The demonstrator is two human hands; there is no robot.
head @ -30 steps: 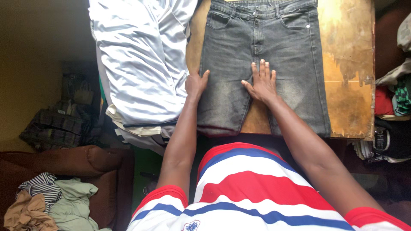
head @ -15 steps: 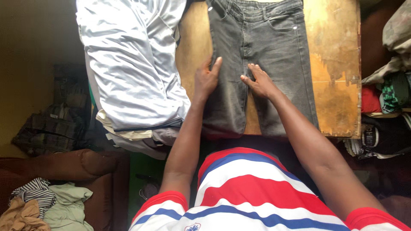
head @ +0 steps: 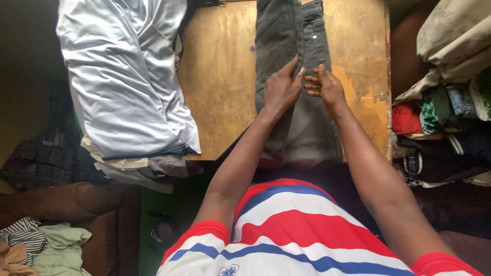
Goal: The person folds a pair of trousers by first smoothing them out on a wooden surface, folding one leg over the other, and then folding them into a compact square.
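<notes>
Dark grey jeans [head: 307,128] lie lengthwise on a worn wooden table [head: 220,82], folded in half so one leg lies over the other. My left hand [head: 280,89] rests on the upper layer near the crotch, its fingers holding the folded edge. My right hand [head: 325,87] is beside it on the right, fingers curled against the same edge of denim. Both forearms reach forward from my red, white and blue striped shirt [head: 302,230].
A pile of pale grey shiny garments [head: 123,76] covers the table's left side and hangs over its front edge. Folded clothes [head: 445,112] are stacked to the right of the table. A brown sofa arm [head: 66,199] with loose clothes is at lower left.
The jeans lay flat with both legs spread; my left hand has carried the left leg over onto the right leg. Both hands now meet at the fold.
</notes>
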